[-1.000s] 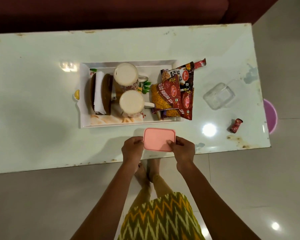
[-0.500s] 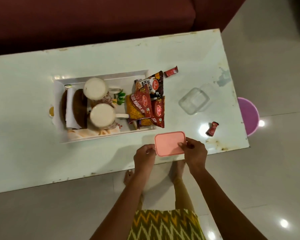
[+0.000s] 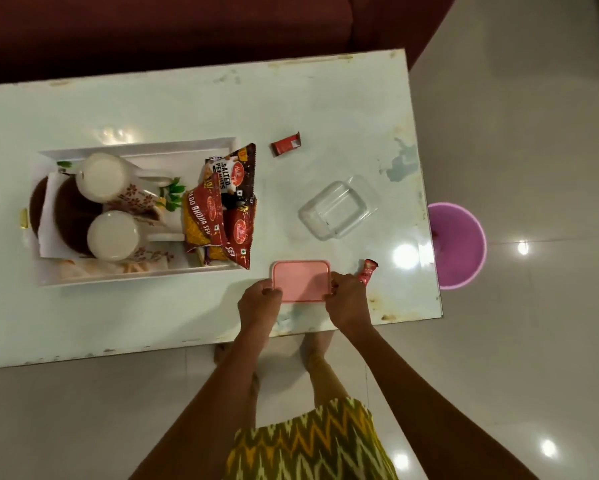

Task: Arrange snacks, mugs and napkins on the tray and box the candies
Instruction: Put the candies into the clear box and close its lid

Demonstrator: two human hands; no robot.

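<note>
Pink lid (image 3: pixel 301 280) pinched by both hands (image 3: pixel 260 302) (image 3: pixel 347 299), now slid right toward clear box (image 3: pixel 336 209), candies still loose

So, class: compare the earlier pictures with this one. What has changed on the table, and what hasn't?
Both hands, left and right, keep their grip on the pink lid and have carried it rightward along the near edge, close to one candy. Tray, clear box and far candy stayed put.

"SALTED PEANUTS" stands on the dark packet (image 3: pixel 234 178) in the tray; at its seven o'clock, the red packet (image 3: pixel 204 216) reads "ALOO BHUJIA SEV", first letter hidden.
</note>
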